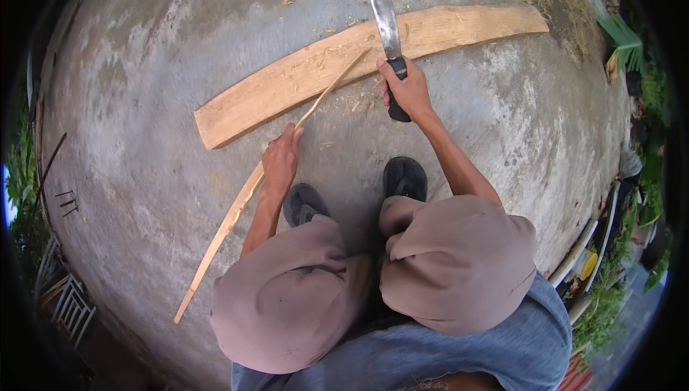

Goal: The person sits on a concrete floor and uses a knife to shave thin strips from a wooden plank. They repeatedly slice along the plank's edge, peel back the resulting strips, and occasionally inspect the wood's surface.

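Left hand [280,161] pinches thin wooden strip [244,197] against plank [344,61]; right hand [408,89] grips raised machete [384,17]. Risk: a glancing blade may reach the left fingers.

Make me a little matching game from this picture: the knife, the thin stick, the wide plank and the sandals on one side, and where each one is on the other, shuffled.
Things:
1. big knife
2. thin stick
3. wide plank
4. dark sandals

Places:
A. lying flat on the concrete ground
B. gripped in the right hand, blade pointing away
C. on the person's feet, by the knees
D. held in the left hand, far tip resting on the plank

Pairs: 1-B, 2-D, 3-A, 4-C
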Demonstrator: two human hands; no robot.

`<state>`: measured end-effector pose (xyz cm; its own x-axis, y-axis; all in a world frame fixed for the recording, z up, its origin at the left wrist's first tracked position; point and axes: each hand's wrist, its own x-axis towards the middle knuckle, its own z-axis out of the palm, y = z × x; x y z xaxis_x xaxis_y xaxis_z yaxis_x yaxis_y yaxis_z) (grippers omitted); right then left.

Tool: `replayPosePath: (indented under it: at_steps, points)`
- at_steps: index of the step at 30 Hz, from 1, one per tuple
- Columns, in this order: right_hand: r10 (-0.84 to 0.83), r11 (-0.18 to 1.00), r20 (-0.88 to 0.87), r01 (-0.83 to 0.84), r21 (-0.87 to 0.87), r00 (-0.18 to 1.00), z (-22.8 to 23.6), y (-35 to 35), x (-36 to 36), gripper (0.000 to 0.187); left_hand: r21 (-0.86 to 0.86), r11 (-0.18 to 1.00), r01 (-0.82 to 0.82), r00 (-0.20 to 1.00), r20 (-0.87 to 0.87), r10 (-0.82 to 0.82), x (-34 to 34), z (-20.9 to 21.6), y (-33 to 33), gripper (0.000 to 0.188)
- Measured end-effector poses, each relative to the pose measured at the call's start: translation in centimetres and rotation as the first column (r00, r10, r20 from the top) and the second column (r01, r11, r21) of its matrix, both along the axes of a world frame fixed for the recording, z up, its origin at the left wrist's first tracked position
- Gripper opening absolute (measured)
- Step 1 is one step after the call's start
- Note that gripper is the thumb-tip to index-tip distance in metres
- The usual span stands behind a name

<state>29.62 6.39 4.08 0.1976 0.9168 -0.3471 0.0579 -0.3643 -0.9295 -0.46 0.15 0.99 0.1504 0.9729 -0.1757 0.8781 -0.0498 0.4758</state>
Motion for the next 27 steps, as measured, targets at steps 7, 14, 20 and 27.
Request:
replayPosePath:
  at_steps: [7,14,20,27]
  points:
    - [0.261,0.906,-0.108,-0.282,-0.317,0.959,-0.8,0.3,1.1,0.037,0.001,1.0,0.001,1.0,0.013,-0.001,-0.5,-0.3,0.2,0.026]
    - [0.066,0.998,0.089,-0.067,0.01,0.994,-0.1,0.3,-0.1,0.039,-0.042,0.999,-0.004,1.0,-0.018,0.003,-0.5,0.1,0.1,0.028]
    - [0.29,0.88,-0.152,-0.326,-0.345,0.945,-0.7,0.6,1.2,0.036,0.038,0.999,0.019,1.0,-0.014,-0.018,-0.8,-0.2,0.2,0.024]
    - [-0.105,0.975,0.038,0.096,0.198,0.994,0.6,0.6,-0.6,0.037,0.091,0.995,0.031,0.999,-0.01,-0.03,-1.0,-0.6,0.2,0.025]
